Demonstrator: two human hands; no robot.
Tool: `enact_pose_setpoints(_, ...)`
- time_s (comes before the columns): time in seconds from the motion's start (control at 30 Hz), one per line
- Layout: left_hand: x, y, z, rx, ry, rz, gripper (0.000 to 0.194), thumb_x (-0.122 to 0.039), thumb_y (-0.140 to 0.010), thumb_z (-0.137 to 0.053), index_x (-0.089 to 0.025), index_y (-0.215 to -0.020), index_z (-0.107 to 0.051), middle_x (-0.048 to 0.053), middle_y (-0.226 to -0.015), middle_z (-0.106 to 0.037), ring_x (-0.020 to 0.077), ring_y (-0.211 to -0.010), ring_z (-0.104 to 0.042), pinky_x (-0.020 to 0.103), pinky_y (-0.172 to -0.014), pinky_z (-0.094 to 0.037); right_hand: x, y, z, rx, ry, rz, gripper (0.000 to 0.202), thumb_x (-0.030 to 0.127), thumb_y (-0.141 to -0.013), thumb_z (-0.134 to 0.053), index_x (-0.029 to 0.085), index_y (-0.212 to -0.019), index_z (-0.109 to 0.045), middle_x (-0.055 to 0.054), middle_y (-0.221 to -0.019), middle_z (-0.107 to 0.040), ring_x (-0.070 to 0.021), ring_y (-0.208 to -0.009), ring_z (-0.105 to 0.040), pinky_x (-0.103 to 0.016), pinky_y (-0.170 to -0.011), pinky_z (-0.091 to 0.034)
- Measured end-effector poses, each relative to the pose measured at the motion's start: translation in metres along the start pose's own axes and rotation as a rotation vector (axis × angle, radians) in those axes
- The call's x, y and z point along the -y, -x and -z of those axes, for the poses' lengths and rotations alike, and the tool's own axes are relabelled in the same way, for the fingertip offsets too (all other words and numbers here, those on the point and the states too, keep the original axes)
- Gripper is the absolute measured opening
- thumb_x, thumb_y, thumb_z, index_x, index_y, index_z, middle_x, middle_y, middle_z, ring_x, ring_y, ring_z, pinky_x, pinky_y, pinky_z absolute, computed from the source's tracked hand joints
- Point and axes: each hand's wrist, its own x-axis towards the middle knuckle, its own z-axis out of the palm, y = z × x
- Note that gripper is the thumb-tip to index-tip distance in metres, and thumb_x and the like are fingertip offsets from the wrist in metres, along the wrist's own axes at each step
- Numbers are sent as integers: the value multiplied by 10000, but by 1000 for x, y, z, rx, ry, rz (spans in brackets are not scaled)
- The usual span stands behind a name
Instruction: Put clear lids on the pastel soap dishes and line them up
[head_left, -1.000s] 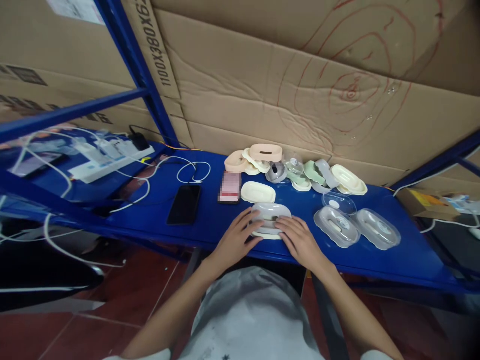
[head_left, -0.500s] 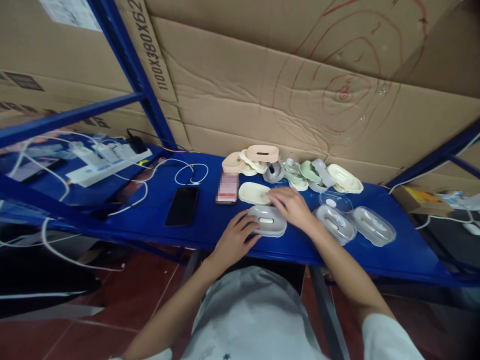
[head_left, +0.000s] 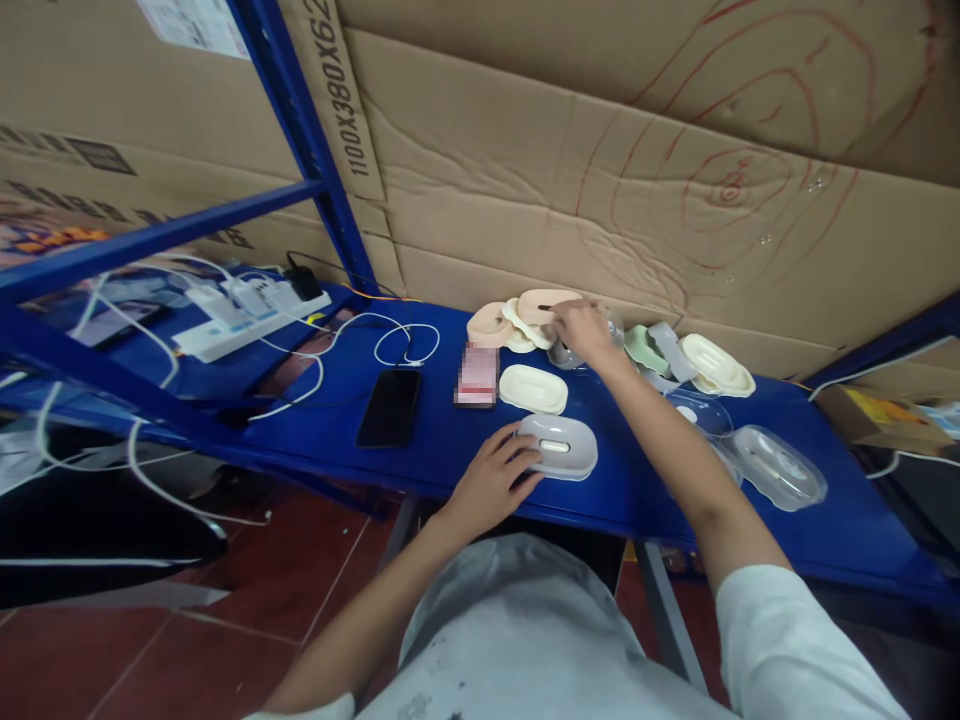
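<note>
My left hand rests with spread fingers on the left edge of a grey oval tray with a pale bar in its middle. My right hand reaches to the pile at the back, its fingers at the slotted peach oval piece; whether they grip it is unclear. Behind the grey tray lies a cream oval dish. Another peach piece sits at the left of the pile. Green pieces and a cream stack lie right of my right hand.
A black phone and a pink-screened phone lie at the left of the blue table. Clear-covered grey container stands at the right. White cables and a power strip are farther left; cardboard rises behind.
My right hand has moved from beside the cream dish back to the peach piece in the pile. My left hand stays on the grey tray. The view has shifted slightly.
</note>
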Motion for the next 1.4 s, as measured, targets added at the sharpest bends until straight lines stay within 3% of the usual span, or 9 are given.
enact_pose_setpoints(0.1, -1, 0, 0, -6, 1, -7, 215, -235, -1002, -721, -231, -1217, -706, 87, -1322, -702, 329, -1425, -542, 575, -1176, -531, -10, 4, 3, 1, 14, 7, 347, 211, -1034, -496, 157, -1296, -716, -193, -1304, -735, -367, -1246, -616, -526, -1059, -360)
enact_pose_setpoints(0.2, -2, -1, 1, -7, -4, -11, 215, -222, -1002, -719, -220, -1216, -697, 85, -1324, -699, 323, -1424, -534, 566, -1189, -523, -2, 14, 1, -15, 26, 75, 414, 186, -1048, -453, 145, -1410, -651, -199, -1435, -662, -352, -1338, -549, -516, -1116, -308)
enact_pose_setpoints(0.4, -3, -2, 2, -2, -9, -6, 228, -215, -997, -719, -234, -1224, -706, 91, -1319, -700, 312, -1415, -544, 573, -1180, -535, 33, 29, -25, 14, 40, 196, 402, 175, -1068, -366, 114, -1237, -725, -205, -1271, -715, -333, -1200, -578, -463, -1034, -337)
enact_pose_setpoints(0.53, -2, -1, 2, -4, -9, -14, 208, -226, -1001, -715, -231, -1209, -707, 90, -1303, -706, 313, -1403, -560, 570, -1191, -531, 37, 25, -28, -30, 41, 148, 441, 236, -1081, -350, 100, -1395, -628, -239, -1353, -675, -374, -1239, -560, -507, -1037, -337)
enact_pose_setpoints(0.7, -4, -2, 4, 4, -8, 4, 213, -224, -1006, -709, -226, -1219, -709, 96, -1312, -707, 314, -1417, -551, 560, -1185, -540, 18, 10, -19, -69, 36, 142, 504, 294, -1091, -352, 110, -1532, -512, -226, -1627, -491, -379, -1461, -449, -577, -1212, -232)
enact_pose_setpoints(0.93, -5, -2, 4, 17, -2, 3, 205, -226, -1006, -712, -212, -1210, -707, 94, -1323, -704, 321, -1426, -529, 557, -1188, -536, 0, 3, -22, -141, 17, -117, 598, 472, -1073, -437, 57, -1483, -565, -294, -1579, -520, -461, -1458, -456, -696, -1191, -274)
enact_pose_setpoints(1.03, -4, -2, 3, 21, -6, 8, 207, -226, -1007, -711, -216, -1214, -705, 92, -1331, -701, 321, -1434, -524, 552, -1197, -526, 2, 14, -22, -112, 30, -106, 654, 527, -1030, -552, 68, -1497, -558, -286, -1619, -475, -476, -1474, -422, -682, -1195, -269)
enact_pose_setpoints(1.23, -4, -2, 3, 18, -17, -5, 217, -226, -1006, -715, -214, -1221, -690, 87, -1327, -693, 325, -1422, -530, 550, -1192, -530, 7, 41, -6, -98, 58, -116, 529, 454, -1073, -465, 131, -1473, -588, -232, -1641, -471, -419, -1417, -473, -603, -1155, -325)
enact_pose_setpoints(1.4, -5, -2, 3, 10, -27, -9, 212, -219, -1005, -711, -210, -1214, -682, 85, -1314, -695, 320, -1412, -537, 549, -1194, -531, 10, 54, 30, 73, 111, -233, 484, 443, -1071, -452, 143, -1404, -634, -237, -1604, -507, -433, -1403, -482, -644, -1095, -379)
